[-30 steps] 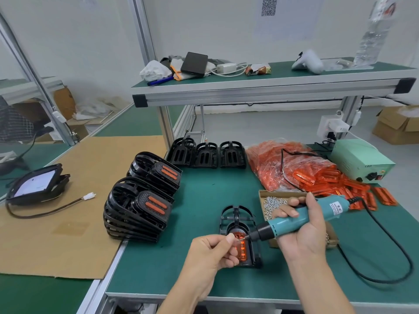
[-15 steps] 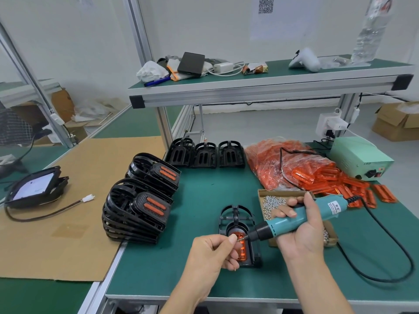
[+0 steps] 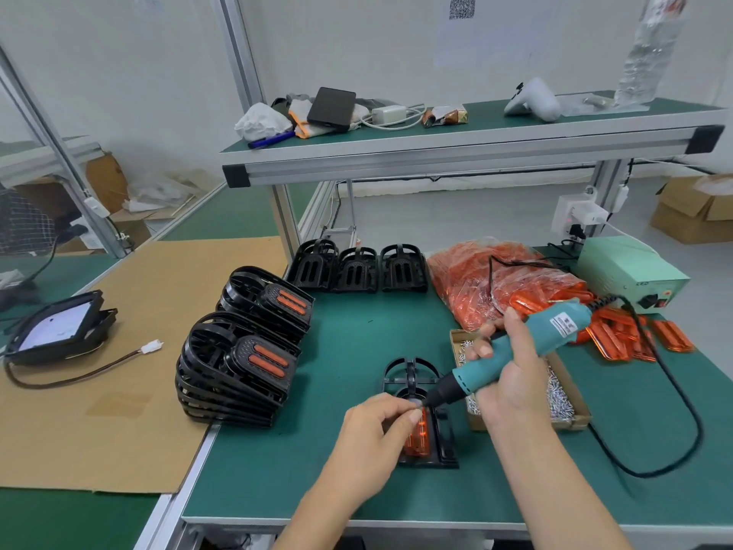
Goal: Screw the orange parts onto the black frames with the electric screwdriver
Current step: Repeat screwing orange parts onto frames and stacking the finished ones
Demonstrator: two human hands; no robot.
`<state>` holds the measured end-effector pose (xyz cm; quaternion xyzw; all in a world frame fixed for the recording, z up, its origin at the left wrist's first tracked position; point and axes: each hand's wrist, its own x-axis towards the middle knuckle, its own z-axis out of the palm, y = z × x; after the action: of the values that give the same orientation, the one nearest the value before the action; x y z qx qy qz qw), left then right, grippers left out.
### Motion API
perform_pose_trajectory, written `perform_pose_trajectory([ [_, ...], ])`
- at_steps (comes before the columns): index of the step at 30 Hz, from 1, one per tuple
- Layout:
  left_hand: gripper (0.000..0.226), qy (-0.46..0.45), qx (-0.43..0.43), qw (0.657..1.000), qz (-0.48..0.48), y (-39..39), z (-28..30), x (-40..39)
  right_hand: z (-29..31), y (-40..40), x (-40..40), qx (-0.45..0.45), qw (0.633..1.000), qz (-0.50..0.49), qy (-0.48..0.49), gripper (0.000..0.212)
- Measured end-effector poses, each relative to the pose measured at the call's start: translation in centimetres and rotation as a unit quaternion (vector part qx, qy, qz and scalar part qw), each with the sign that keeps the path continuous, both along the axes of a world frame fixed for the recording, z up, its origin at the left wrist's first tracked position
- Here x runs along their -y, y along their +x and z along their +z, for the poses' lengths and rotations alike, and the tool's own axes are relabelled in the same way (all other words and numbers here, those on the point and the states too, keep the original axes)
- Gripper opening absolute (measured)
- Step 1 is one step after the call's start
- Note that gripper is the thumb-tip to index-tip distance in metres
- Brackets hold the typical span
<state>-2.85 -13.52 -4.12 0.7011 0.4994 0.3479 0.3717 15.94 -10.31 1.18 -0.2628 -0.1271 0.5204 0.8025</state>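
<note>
Head view: right hand (image 3: 511,375) grips the screwdriver (image 3: 515,351); left fingers (image 3: 412,415) pinch at its tip over the frame (image 3: 444,450), bare bench (image 3: 349,351) beyond.

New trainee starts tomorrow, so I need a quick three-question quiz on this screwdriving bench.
1. True or false: the right hand grips the electric screwdriver.
2. The box of screws sits where relative to the black frame being worked on? A) left B) right C) upper shelf
3. Fill in: the left hand's fingers pinch at the screwdriver's ____.

Key: 1 true; 2 B; 3 tip.
</note>
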Motion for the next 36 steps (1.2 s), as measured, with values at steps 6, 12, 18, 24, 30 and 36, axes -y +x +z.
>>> perform_pose_trajectory([
  [6, 0.013, 0.196, -0.176, 0.964, 0.034, 0.6, -1.2, -3.0, 1.4, -0.9, -2.2, 0.107, 0.994, 0.002, -0.015, 0.020],
  [12, 0.014, 0.170, -0.224, 0.954, 0.105, 2.7, -2.7, -3.7, 1.5, -2.5, -2.8, 0.278, 0.961, 0.010, 0.011, 0.016],
  [18, 0.013, 0.148, -0.236, 0.951, 0.131, 3.4, -3.7, -3.5, 0.1, -2.8, -3.4, 0.329, 0.944, 0.025, -0.008, 0.021],
  [24, 0.011, 0.170, -0.228, 0.943, 0.172, 3.6, -4.4, -3.5, 0.0, -2.9, -4.0, 0.349, 0.936, 0.039, -0.008, 0.021],
  [30, 0.007, 0.195, -0.227, 0.939, 0.171, 3.4, -4.9, -3.4, 0.0, -3.6, -4.0, 0.388, 0.919, 0.068, -0.004, 0.022],
  [36, 0.007, 0.195, -0.231, 0.937, 0.176, 3.2, -5.0, -3.3, 0.4, -4.3, -3.8, 0.431, 0.895, 0.112, 0.020, 0.026],
])
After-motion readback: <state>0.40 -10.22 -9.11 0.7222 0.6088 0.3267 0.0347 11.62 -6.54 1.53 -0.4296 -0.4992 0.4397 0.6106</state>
